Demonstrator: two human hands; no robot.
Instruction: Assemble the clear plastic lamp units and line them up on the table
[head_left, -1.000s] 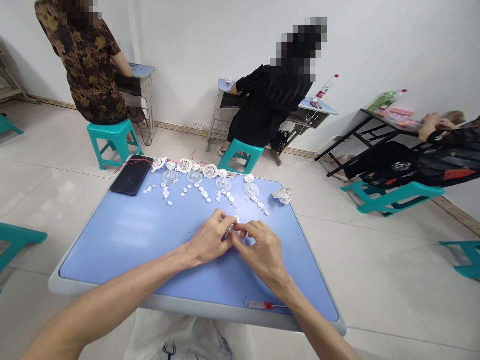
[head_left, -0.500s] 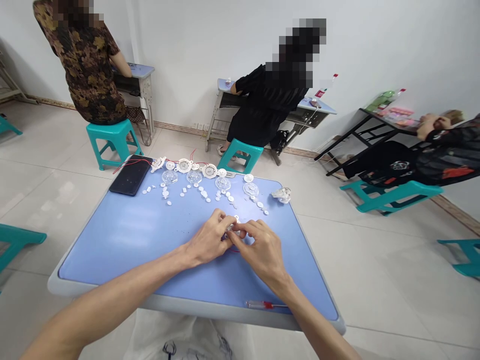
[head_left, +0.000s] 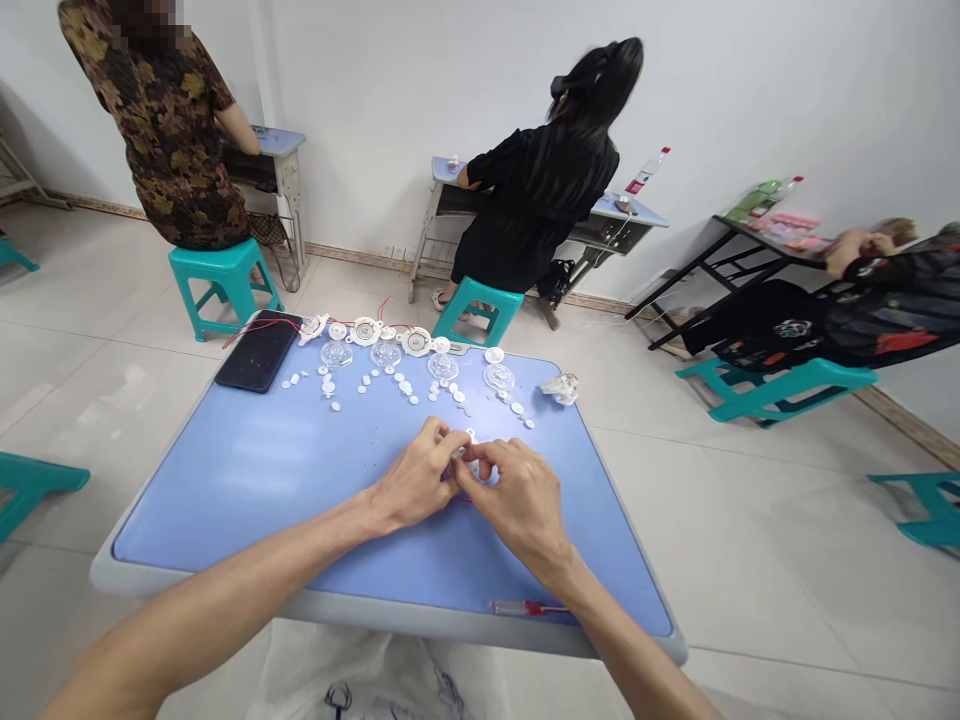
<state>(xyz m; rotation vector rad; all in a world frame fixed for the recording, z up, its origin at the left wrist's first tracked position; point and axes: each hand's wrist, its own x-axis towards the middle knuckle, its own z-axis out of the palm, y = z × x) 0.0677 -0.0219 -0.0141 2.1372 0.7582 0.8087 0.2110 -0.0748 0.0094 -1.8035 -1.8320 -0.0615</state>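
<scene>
Both hands meet over the blue tabletop (head_left: 300,510). Between them is a small white plastic housing (head_left: 471,436), mostly covered by fingers, with a bit of red wire below it. My left hand (head_left: 421,470) grips its left side with bent fingers. The thumb and fingers of my right hand (head_left: 521,495) pinch at its right side; any smaller piece there is hidden. Beyond the hands lie clear plastic discs (head_left: 442,368), small white gears (head_left: 405,386) and round white housings (head_left: 416,341) with red wires. A screwdriver (head_left: 517,607) with a clear and red handle lies by the near edge.
A black phone (head_left: 259,352) rests at the table's far left corner. A crumpled-looking white and clear piece (head_left: 560,388) sits near the right edge. Beyond, several people sit on teal stools (head_left: 225,275) at desks (head_left: 277,142) along the wall.
The view has shifted very slightly. Both hands stay at the white plastic housing, with only small finger movement.
</scene>
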